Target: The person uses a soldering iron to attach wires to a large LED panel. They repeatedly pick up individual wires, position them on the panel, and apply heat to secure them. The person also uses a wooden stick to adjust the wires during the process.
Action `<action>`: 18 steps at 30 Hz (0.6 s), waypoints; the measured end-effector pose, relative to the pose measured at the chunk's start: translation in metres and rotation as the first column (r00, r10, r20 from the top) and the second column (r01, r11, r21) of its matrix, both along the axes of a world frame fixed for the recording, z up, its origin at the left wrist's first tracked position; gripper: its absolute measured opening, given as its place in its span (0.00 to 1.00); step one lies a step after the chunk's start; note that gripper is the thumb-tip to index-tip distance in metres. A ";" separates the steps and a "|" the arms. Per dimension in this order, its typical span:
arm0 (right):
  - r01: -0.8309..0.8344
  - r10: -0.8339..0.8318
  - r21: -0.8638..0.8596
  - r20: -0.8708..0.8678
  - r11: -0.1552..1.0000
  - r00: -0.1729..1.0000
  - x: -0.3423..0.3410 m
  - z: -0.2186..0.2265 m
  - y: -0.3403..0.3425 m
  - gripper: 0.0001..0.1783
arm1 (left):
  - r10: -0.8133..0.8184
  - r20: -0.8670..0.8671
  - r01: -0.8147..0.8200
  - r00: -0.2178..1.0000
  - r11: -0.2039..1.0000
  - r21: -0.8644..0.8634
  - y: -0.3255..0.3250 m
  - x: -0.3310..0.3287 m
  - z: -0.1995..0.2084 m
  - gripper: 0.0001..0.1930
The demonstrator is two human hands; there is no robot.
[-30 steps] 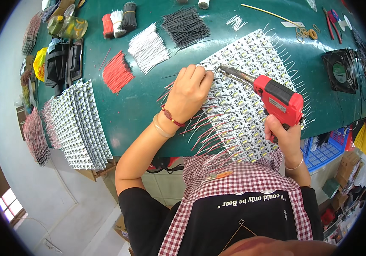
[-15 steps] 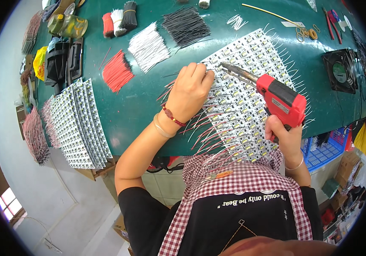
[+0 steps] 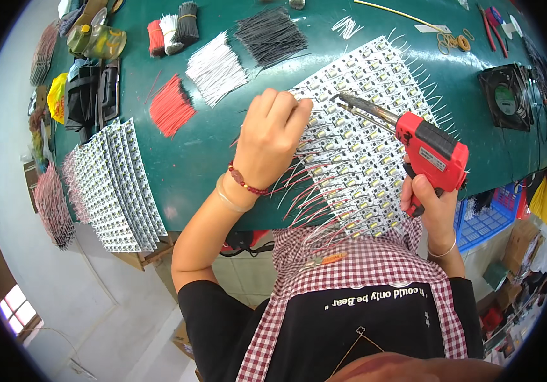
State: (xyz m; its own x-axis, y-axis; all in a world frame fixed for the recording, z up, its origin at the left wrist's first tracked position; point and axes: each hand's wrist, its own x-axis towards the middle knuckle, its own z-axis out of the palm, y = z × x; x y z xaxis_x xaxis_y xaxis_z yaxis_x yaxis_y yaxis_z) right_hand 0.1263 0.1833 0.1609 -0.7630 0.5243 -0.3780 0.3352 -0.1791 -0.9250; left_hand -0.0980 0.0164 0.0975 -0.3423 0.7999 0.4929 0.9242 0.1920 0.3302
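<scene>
On the far left of the green table (image 3: 209, 159) stands a jar (image 3: 98, 39), with black gear (image 3: 88, 95) just near of it. Nearer, at the left edge, lies a fan of white strips (image 3: 117, 184), spread out and hanging a bit over the rim. Right of that sits a red wire pile (image 3: 171, 108). Farther back is a white wire pile (image 3: 216, 69), then a black wire pile (image 3: 272, 35) to its right.

In the middle, the left hand (image 3: 270, 137) rests on the left side of a big white board (image 3: 356, 134). The board lies tilted across the table, from the near edge up to the far right. The hand's grip is narrow — the fingers curl down and press on the board, maybe pinching a thin wire, but that is too small to tell. Thin red and white wires (image 3: 305, 197) stick out from the board's left edge, just under the wrist.

To the right, the right hand (image 3: 429, 204) has its grip closed around the handle of a red solder gun (image 3: 429, 153). Its metal tip points left and touches the board, just right of the left fingers.

On the far right sits a black fan (image 3: 506, 95). Below the table's right edge — a blue crate (image 3: 487, 219).
</scene>
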 end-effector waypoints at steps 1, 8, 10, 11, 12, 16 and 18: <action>-0.013 0.013 0.000 0.002 1.000 1.000 0.002 0.000 0.002 0.10 | -0.004 0.032 0.003 0.999 1.000 0.029 0.001 0.003 0.002 0.15; -0.057 0.058 -0.059 0.018 0.997 0.998 0.010 -0.008 0.003 0.08 | -0.044 0.090 0.047 0.995 0.999 -0.028 0.003 0.019 -0.024 0.13; -0.063 0.064 -0.056 0.017 0.996 0.998 0.010 -0.009 0.003 0.07 | -0.041 0.093 0.044 0.995 0.998 -0.034 0.003 0.020 -0.027 0.12; -0.055 0.056 -0.051 0.021 0.997 0.998 0.010 -0.009 0.002 0.05 | -0.036 0.102 0.040 0.994 0.999 -0.031 0.004 0.022 -0.027 0.12; -0.047 0.048 -0.047 0.025 0.998 0.999 0.010 -0.009 0.001 0.05 | -0.032 0.111 0.035 0.993 0.999 -0.027 0.004 0.022 -0.028 0.12; -0.041 0.042 -0.033 0.037 0.999 0.998 0.009 -0.010 0.000 0.09 | -0.022 0.100 0.029 0.995 0.997 -0.066 0.004 0.023 -0.025 0.11; -0.060 0.062 -0.019 0.078 0.998 0.995 0.007 -0.009 0.000 0.11 | -0.019 0.092 0.027 0.996 0.996 -0.082 0.006 0.023 -0.022 0.11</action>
State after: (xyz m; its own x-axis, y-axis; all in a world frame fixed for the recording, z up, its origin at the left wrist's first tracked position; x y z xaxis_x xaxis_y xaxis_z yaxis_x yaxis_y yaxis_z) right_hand 0.1330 0.1831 0.1519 -0.7610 0.4708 -0.4463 0.4175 -0.1710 -0.8924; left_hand -0.0754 0.0222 0.0754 -0.3640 0.8448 0.3923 0.8953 0.2012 0.3974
